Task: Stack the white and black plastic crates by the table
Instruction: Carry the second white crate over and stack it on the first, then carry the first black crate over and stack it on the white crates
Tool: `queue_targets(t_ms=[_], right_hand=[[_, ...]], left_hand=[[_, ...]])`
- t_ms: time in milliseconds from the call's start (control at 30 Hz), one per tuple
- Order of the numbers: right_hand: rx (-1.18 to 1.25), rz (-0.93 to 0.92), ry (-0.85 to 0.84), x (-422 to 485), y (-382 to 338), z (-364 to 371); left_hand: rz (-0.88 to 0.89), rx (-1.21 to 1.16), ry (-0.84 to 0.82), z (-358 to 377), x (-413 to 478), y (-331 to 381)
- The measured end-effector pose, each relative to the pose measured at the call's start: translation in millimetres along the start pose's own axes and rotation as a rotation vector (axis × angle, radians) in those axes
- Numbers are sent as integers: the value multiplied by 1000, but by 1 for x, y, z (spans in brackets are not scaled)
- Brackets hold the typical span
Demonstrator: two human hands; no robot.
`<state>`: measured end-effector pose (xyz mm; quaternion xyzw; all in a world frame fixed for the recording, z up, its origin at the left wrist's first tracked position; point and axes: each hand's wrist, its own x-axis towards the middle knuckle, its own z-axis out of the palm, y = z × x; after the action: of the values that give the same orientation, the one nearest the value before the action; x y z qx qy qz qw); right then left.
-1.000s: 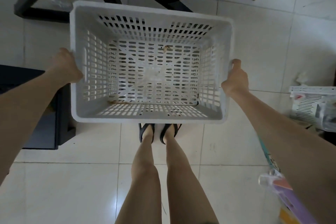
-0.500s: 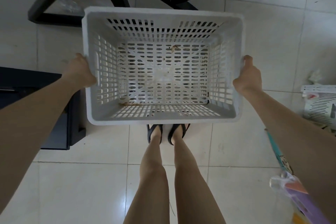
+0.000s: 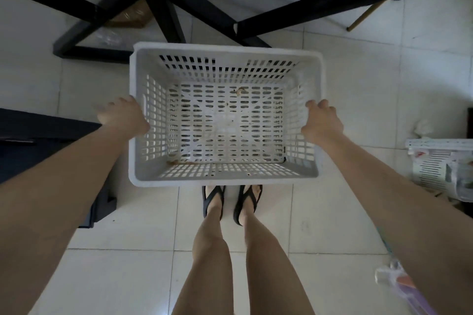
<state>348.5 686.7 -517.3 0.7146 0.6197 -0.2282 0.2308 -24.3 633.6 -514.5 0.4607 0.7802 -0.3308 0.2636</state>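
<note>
While both arms reach forward and down, the left hand [image 3: 122, 117] is clamped on the left rim of the white crate [image 3: 225, 176] and the right hand [image 3: 323, 120] is clamped on its right rim, fingers curled over the edges. The crate sits level between the hands, its open top facing the camera, directly in front of the person's feet in black sandals [image 3: 231, 203] on the pale tiled floor [image 3: 128, 238]; whether its base touches the floor cannot be told. Its walls and bottom are slotted, and a few small brownish scraps lie on the bottom. Just beyond the far rim stand the black legs of the desk [image 3: 163, 7], with a crumpled clear wrapper and a brown cardboard piece under them. To the left, near the left forearm, is a black crate [image 3: 46, 140], only partly visible. At the right edge stands another white slotted basket [image 3: 435, 169] with items in it, well apart from the held crate.
</note>
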Motion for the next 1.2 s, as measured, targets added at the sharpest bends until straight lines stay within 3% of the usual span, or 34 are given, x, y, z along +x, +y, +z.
queue_targets(t_ms=[233, 400, 500, 733, 1033, 1200], right_hand=[[-61, -354, 93, -57, -62, -41], [-149, -617, 118, -108, -95, -68], [-172, -789, 189, -153, -118, -79], [-282, -1255, 279, -302, -174, -73], [-317, -1802, 273, -526, -253, -28], [-382, -1985, 268, -662, -297, 20]], left_hand=[[148, 14, 169, -43, -68, 4], [232, -245, 148, -49, -139, -18], [192, -397, 193, -33, -197, -46], [-105, -541, 325, 37, -350, -149], [-714, -771, 422, 175, -562, -300], [-960, -906, 434, 271, -669, -364]])
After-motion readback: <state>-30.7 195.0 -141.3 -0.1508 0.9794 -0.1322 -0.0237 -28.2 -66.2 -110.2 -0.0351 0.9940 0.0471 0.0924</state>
